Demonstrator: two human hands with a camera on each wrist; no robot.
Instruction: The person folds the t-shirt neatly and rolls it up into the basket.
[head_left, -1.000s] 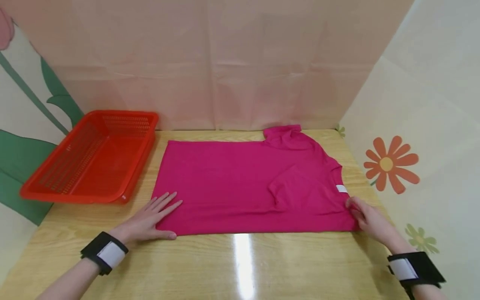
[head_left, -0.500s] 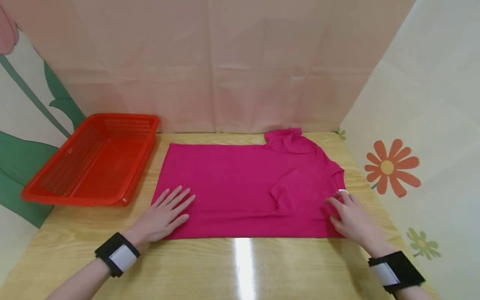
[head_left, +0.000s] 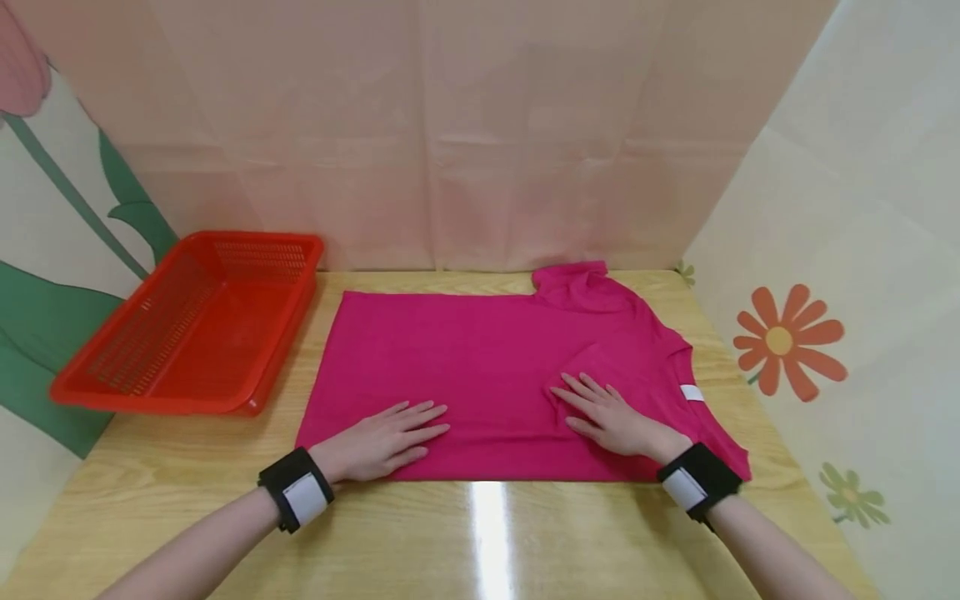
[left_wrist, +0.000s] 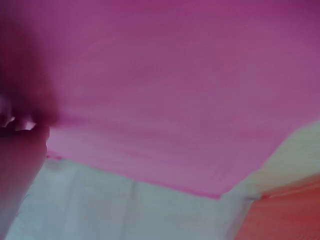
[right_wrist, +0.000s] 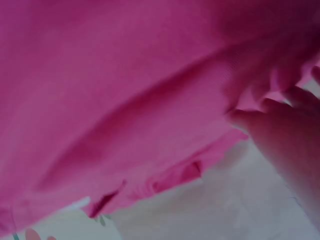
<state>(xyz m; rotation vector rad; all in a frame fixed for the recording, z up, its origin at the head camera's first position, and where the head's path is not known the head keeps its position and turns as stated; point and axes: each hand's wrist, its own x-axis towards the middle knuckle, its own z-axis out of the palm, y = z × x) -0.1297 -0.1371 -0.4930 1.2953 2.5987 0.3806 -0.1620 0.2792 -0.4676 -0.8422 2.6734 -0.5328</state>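
A magenta T-shirt (head_left: 450,350) lies spread sideways on the wooden table, its neckline with a white label (head_left: 692,392) to the right and its hem to the left. One sleeve (head_left: 581,283) sticks out at the back; the near side is folded inward. My left hand (head_left: 382,442) rests with straight, spread fingers on the front left part of the shirt. On the folded-in part at the right, my right hand (head_left: 618,421) lies with its fingers extended. In the left wrist view the hand (left_wrist: 20,165) shows only at the left edge, over the pink cloth (left_wrist: 165,100).
A red plastic basket (head_left: 258,367) stands at the left of the table (head_left: 390,542), near the shirt's hem. A pinkish covering (head_left: 480,150) rises behind the table, and a flower-printed one (head_left: 862,250) runs along the right.
My right hand has let go of the shirt's near right corner and moved left onto the folded part. The left hand has slid right across the cloth.
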